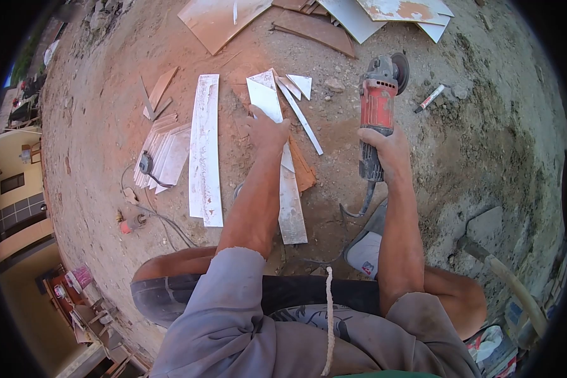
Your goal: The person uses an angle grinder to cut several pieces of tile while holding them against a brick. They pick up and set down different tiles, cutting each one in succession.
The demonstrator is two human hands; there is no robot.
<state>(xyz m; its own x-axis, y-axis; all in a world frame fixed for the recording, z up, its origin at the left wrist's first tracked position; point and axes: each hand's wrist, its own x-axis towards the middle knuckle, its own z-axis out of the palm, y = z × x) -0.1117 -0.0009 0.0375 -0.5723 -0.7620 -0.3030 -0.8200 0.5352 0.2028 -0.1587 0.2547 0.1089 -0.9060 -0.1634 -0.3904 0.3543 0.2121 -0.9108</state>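
Observation:
My right hand (pixel 389 148) is closed around the body of a red and grey angle grinder (pixel 377 107). The grinder stands head away from me, its dark disc (pixel 400 72) at the upper right and its cord trailing down toward my shoe. My left hand (pixel 269 132) grips a narrow white tile piece (pixel 264 97), and its fingertips are partly hidden. Under and below that hand runs a long tile strip (pixel 292 211), with an orange-brown tile piece (pixel 302 167) beside it. A thin white offcut (pixel 300 120) and small triangular scraps (pixel 301 85) lie just right of the left hand.
A wide white tile strip (pixel 205 151) lies to the left, near fanned tile pieces (pixel 170 151) and cables. Large tiles (pixel 227 22) rest at the far side. A marker (pixel 429 99) lies right of the grinder. A wooden-handled tool (pixel 510 277) is at the lower right.

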